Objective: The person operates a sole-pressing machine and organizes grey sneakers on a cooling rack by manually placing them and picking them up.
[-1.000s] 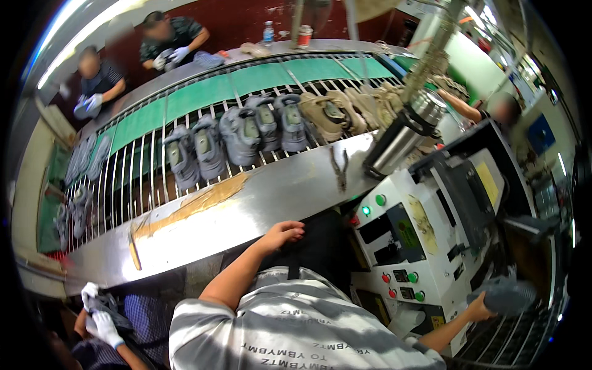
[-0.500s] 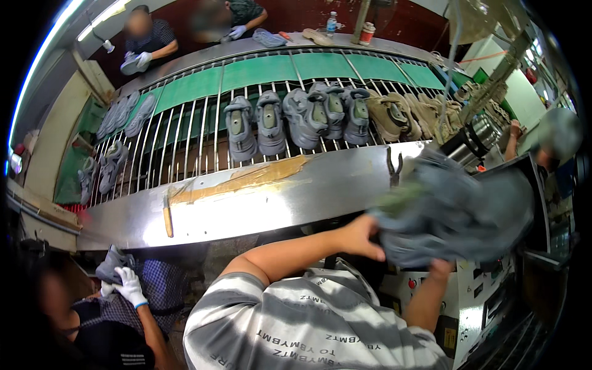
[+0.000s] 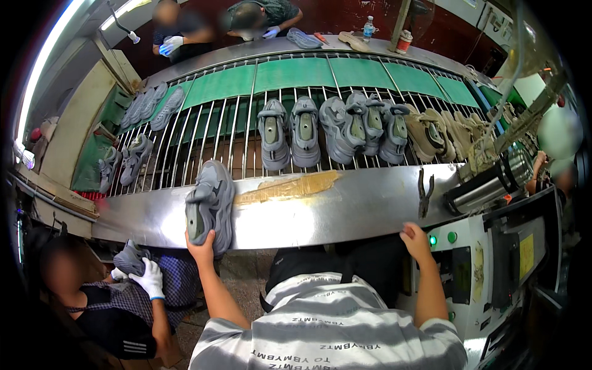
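Observation:
My left hand grips the heel end of a grey sneaker at the left part of the metal ledge. The shoe's toe points away from me, and a greenish insert shows in its opening. My right hand is by the ledge's near edge, beside a white control machine. Its fingers are loosely bent and apart, with nothing visible in them. Black-handled pliers lie on the ledge beyond that hand.
Grey sneakers and beige shoes stand on a rack of metal rollers. A steel flask lies at the ledge's right end. A gloved co-worker's hand holds a shoe at lower left. Other people work across the rack.
The grey sneaker has swung from the right, near the machine, to the left of the ledge. My right hand has let go of it; my left still holds it. The view has shifted.

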Available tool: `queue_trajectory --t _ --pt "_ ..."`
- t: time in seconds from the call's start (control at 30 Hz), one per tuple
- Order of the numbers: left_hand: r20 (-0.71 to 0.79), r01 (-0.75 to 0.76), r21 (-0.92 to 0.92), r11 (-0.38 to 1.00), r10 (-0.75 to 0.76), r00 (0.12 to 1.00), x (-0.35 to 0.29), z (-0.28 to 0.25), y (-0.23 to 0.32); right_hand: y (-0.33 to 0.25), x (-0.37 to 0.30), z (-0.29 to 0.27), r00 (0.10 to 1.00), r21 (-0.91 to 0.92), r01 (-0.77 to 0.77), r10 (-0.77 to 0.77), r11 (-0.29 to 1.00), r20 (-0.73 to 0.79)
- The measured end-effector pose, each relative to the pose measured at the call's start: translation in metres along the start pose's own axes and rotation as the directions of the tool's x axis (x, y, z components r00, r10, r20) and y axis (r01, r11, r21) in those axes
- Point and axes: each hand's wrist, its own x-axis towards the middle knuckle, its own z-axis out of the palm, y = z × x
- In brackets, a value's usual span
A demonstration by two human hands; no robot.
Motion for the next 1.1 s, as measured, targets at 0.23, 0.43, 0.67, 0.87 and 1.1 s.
queue_trajectory --t 0.23,0.43,0.67,0.87,1.1 --pt "-0.063 -0.141 -0.093 0.986 0.135 0.989 0.043 0.106 -0.021 0.216 -0.123 -0.014 0.941 -0.350 -0.333 0.282 0.876 -0.190" --pt "-0.187 -0.098 0.334 0.937 0.168 0.968 0.143 0.221 -0.008 0.252 -0.234 0.024 0.825 -0.316 -0.557 0.554 0.768 -0.109" --pt "-0.207 -0.167 0.255 0.952 0.223 0.953 0.164 0.250 0.025 0.209 -0.256 0.059 0.674 0.023 -0.735 0.727 0.678 0.133" --pt "-0.266 -0.795 -0.536 0.284 0.837 0.478 0.060 0.199 0.306 0.252 -0.256 0.104 0.685 -0.132 -0.726 0.727 0.675 -0.050" --pt "-0.592 -0.529 -0.609 -0.591 0.783 -0.193 -0.076 0.113 0.501 0.313 -0.262 0.133 0.658 -0.282 -0.750 0.722 0.599 -0.215"
